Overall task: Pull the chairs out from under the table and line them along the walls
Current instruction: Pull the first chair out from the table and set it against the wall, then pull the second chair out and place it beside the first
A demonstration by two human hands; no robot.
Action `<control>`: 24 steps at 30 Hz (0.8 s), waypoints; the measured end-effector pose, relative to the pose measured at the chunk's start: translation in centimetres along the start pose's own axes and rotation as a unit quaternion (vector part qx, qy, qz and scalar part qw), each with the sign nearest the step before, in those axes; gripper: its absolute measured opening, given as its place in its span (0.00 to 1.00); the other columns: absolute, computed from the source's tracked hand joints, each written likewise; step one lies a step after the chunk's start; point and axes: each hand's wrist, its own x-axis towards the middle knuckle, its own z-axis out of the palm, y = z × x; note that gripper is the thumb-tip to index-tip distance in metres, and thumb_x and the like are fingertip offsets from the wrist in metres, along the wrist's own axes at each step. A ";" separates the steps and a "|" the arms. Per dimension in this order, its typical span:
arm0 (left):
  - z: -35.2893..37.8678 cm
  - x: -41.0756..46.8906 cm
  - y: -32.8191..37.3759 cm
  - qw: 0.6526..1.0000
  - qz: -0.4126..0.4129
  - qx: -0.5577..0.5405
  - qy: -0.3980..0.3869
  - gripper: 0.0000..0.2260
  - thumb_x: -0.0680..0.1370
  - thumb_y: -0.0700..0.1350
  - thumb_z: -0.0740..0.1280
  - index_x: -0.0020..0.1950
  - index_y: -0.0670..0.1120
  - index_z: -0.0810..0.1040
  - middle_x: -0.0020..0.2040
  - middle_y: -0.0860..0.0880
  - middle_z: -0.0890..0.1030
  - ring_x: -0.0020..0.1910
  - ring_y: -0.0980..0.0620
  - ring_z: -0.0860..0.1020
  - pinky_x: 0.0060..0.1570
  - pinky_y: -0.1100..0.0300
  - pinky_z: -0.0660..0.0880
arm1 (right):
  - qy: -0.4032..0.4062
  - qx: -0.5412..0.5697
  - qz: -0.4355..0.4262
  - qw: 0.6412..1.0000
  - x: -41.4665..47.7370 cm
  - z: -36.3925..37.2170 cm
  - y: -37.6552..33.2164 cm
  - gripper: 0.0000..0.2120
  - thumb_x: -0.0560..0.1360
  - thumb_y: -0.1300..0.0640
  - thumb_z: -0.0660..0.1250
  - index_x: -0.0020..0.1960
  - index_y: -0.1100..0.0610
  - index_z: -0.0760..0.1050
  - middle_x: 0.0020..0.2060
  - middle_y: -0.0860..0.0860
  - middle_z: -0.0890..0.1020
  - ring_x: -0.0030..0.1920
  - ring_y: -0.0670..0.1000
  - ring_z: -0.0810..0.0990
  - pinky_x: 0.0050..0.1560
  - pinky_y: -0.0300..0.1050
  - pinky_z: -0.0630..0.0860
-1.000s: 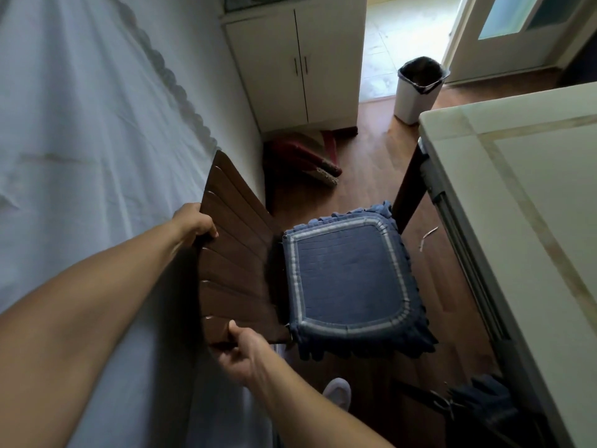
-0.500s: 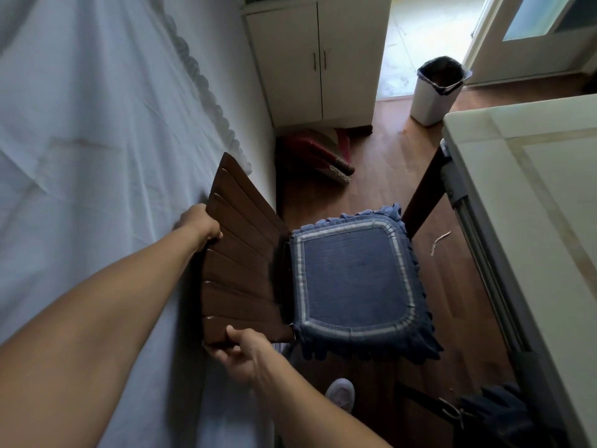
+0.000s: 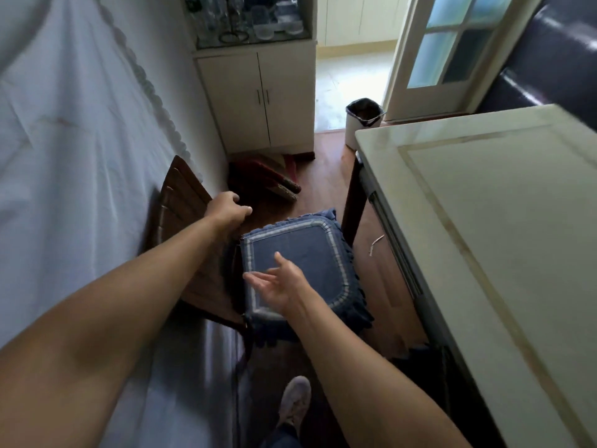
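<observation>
I am seeing the chair point(image 3: 193, 227) sitting with its wooden back against the white-draped wall, just under my left hand point(image 3: 226, 210), whose fingers are curling loosely and gripping nothing. My right hand point(image 3: 279, 282) is hovering spread, palm up, over the blue seat cushion point(image 3: 310, 253), with the tabletop point(image 3: 484, 221) off to its right.

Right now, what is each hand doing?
Left hand: loosely curled at the chair backrest; grip cannot be told.
Right hand: open, empty, above the blue seat cushion.
</observation>
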 end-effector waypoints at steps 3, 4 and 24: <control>4.8 -7.2 1.6 0.997 0.024 -0.075 -0.027 0.22 0.75 0.45 0.68 0.68 0.38 0.73 0.62 0.39 0.78 0.61 0.43 0.77 0.58 0.55 0.72 | 0.003 -0.020 -0.061 0.998 -6.1 -5.2 -1.1 0.32 0.81 0.50 0.55 0.76 0.69 0.49 0.72 0.70 0.62 0.70 0.67 0.67 0.59 0.53 0.73; 6.1 -9.4 1.9 0.994 0.029 -0.095 -0.041 0.19 0.75 0.44 0.68 0.64 0.39 0.76 0.56 0.39 0.79 0.55 0.44 0.78 0.51 0.55 0.74 | 0.000 -0.023 -0.075 0.997 -7.9 -6.7 -1.3 0.32 0.81 0.50 0.55 0.75 0.69 0.50 0.71 0.69 0.62 0.70 0.67 0.67 0.58 0.53 0.73; 23.8 -42.1 2.2 0.929 -0.036 -0.206 -0.306 0.14 0.75 0.47 0.67 0.53 0.37 0.76 0.45 0.40 0.77 0.48 0.42 0.79 0.48 0.50 0.77 | 0.220 0.047 -0.230 0.947 -36.6 -36.5 7.6 0.26 0.82 0.52 0.53 0.73 0.69 0.59 0.70 0.67 0.67 0.70 0.65 0.68 0.68 0.56 0.67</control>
